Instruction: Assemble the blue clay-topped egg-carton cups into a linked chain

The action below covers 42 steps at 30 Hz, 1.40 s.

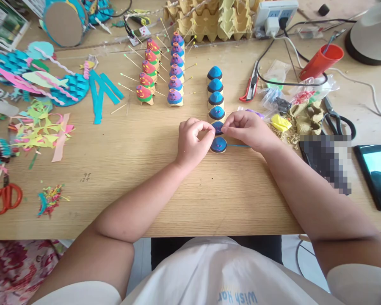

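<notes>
A row of several blue clay-covered egg-carton cups with dark rims (216, 98) runs away from me. My left hand (193, 140) is closed in a pinch at the left side of the second cup from the front (217, 124). From the right, my right hand (249, 129) pinches at the same cup. Whatever lies between either hand's fingertips is too small to make out. Small pink eye-like dots show on the nearest cup (219, 145) and on the one just beyond my fingers (217, 112). A thin blue stick (238, 145) lies beside the nearest cup, partly under my right hand.
Left of centre stand red-green cups (145, 94) and purple cups (175, 97) with pins. At right are a utility knife (250, 87), yellow clay (281, 123), black scissors (335, 118), a tilted red cup (320, 61) and a phone (376, 173). Paper scraps (42, 135) and orange-handled scissors (6, 197) lie left.
</notes>
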{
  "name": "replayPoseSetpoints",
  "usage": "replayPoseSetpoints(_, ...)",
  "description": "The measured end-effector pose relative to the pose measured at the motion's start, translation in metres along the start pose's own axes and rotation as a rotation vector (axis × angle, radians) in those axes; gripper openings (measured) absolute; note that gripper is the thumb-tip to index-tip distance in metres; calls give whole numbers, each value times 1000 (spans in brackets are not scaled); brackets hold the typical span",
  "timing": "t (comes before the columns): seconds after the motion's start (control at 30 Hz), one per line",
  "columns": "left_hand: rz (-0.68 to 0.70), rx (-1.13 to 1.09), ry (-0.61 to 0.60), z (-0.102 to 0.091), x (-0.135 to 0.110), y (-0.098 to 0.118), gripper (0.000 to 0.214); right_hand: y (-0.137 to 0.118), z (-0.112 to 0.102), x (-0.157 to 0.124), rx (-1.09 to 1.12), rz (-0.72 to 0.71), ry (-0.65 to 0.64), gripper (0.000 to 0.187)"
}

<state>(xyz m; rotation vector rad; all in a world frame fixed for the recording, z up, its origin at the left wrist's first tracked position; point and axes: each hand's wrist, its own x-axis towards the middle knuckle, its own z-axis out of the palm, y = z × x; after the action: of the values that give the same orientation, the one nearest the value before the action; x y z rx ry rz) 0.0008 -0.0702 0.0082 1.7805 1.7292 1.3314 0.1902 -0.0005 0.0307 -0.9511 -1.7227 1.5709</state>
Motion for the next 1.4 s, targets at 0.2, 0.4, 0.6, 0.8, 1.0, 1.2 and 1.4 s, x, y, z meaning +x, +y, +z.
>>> replayPoseSetpoints(0.2, -11, -6, -2, 0, 0, 1, 13, -1, 1, 0, 18, 14, -6, 30)
replayPoseSetpoints(0.4, 6, -1, 10, 1, 0, -1, 13, 1, 2, 0, -1, 3, -29, 35)
replayPoseSetpoints(0.6, 26, 2, 11, 2, 0, -3, 14, 1, 2, 0, -31, 5, -25, 35)
replayPoseSetpoints(0.8, 28, -3, 16, 3, 0, -4, 14, 0, 2, 0, -86, -10, -26, 32)
replayPoseSetpoints(1.0, 17, -12, 5, 2, 0, -3, 15, 0, 2, -1, -130, -11, -4, 26)
replayPoseSetpoints(1.2, 11, 3, -2, 2, 0, -2, 14, -2, 2, -2, -134, -10, 6, 26)
replayPoseSetpoints(1.4, 14, 7, -11, 1, 0, -3, 13, -3, 1, -3, -136, -8, -2, 23)
